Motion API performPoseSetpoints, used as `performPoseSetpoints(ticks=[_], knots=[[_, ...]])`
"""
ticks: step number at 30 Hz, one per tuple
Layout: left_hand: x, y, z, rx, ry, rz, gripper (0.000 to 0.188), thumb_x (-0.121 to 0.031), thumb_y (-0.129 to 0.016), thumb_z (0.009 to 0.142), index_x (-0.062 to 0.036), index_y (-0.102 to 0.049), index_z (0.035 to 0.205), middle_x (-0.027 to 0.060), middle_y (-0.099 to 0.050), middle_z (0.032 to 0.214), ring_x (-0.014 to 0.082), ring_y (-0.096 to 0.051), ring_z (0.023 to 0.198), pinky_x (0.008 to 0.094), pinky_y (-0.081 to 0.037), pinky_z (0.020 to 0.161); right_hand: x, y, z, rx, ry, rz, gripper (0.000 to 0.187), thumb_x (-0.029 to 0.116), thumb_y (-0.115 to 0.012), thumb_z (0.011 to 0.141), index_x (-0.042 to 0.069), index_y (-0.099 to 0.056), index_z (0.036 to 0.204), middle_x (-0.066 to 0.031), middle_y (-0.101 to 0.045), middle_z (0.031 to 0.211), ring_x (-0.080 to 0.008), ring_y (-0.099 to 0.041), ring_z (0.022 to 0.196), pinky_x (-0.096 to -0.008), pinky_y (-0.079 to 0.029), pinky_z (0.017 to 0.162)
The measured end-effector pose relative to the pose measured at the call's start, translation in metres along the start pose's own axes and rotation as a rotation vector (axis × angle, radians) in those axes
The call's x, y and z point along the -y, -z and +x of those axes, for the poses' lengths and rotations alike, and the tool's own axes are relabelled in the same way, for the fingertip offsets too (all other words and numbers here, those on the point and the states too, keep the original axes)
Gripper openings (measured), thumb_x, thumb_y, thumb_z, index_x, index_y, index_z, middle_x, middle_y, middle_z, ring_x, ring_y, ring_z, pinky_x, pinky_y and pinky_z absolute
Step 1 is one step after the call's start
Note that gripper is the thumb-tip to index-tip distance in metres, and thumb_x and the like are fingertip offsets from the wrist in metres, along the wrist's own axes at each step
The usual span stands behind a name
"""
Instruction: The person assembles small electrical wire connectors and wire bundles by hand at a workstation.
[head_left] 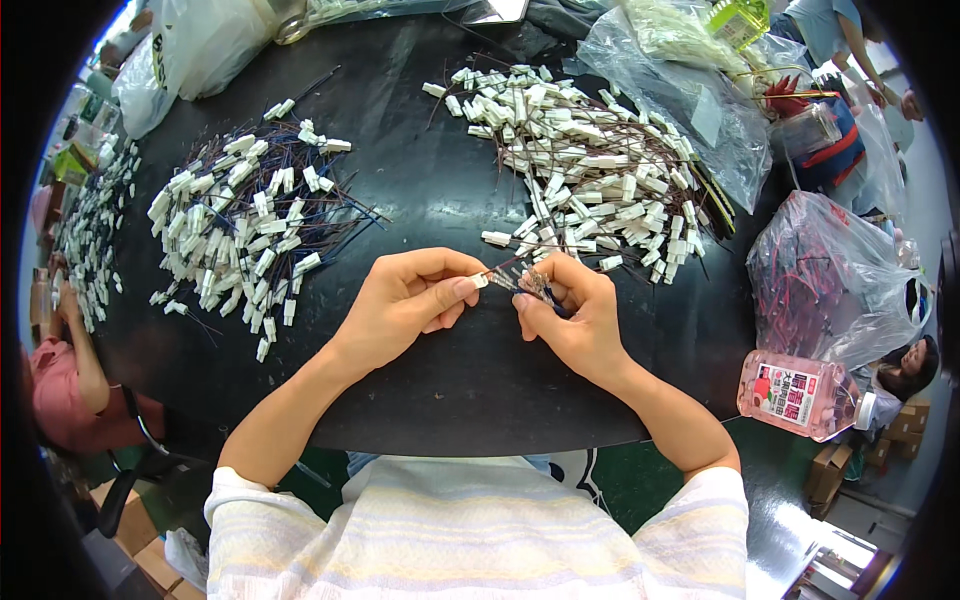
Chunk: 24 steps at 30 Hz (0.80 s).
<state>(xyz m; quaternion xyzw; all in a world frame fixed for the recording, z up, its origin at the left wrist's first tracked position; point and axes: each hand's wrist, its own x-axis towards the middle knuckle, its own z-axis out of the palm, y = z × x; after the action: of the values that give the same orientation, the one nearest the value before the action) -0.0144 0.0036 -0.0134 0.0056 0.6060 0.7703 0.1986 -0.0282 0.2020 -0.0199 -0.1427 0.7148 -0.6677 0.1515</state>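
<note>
Between the thumb and fingertips of my left hand is a small white plastic connector. My right hand is closed around a small bunch of dark wires, whose metal terminal ends fan out toward the connector. The two hands nearly meet over the black table, close to its near edge. Just beyond them on the right spreads a heap of white connectors with brown wires. Farther left lies another heap of white connectors, with dark blue wires.
A pink bottle lies at the right edge beside a clear bag of wires. More clear plastic bags cover the far right; a white bag sits far left. A person in pink works by another connector pile.
</note>
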Motion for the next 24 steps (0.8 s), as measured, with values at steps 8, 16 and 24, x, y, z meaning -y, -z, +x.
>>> performPoseSetpoints(ticks=[8, 16, 24], knots=[[-0.0013, 0.0024, -0.0033, 0.027, 0.037, -0.015, 0.017, -0.005, -0.053, 0.087, 0.0058, -0.058, 0.098, 0.0046, -0.057, 0.078, 0.0046, -0.047, 0.059, 0.0162, -0.034, 0.048, -0.004, -0.0034, 0.0, -0.038, -0.008, -0.044, 0.011, 0.002, -0.062, 0.073, 0.001, -0.051, 0.071, 0.0048, -0.045, 0.052, 0.0004, -0.035, 0.047, -0.0177, -0.025, 0.042], [-0.0007, 0.0018, -0.0045, 0.027, 0.022, -0.022, 0.017, -0.004, -0.055, 0.085, 0.0056, -0.058, 0.098, 0.0044, -0.058, 0.078, 0.0044, -0.047, 0.061, 0.0165, -0.035, 0.049, 0.0017, -0.0044, -0.0012, -0.083, 0.067, -0.264, 0.012, 0.002, -0.063, 0.069, 0.0, -0.051, 0.071, 0.0006, -0.047, 0.052, -0.0007, -0.037, 0.048, -0.0188, -0.028, 0.042], [0.0022, -0.0012, -0.0077, -0.023, -0.113, 0.128, 0.015, 0.003, -0.06, 0.079, 0.0038, -0.054, 0.092, 0.0036, -0.056, 0.082, 0.0046, -0.052, 0.07, 0.0176, -0.044, 0.06, 0.002, -0.0003, 0.0023, -0.044, -0.07, 0.058, 0.007, 0.002, -0.06, 0.077, -0.001, -0.055, 0.079, -0.0008, -0.055, 0.059, -0.0043, -0.049, 0.053, -0.0189, -0.037, 0.049]])
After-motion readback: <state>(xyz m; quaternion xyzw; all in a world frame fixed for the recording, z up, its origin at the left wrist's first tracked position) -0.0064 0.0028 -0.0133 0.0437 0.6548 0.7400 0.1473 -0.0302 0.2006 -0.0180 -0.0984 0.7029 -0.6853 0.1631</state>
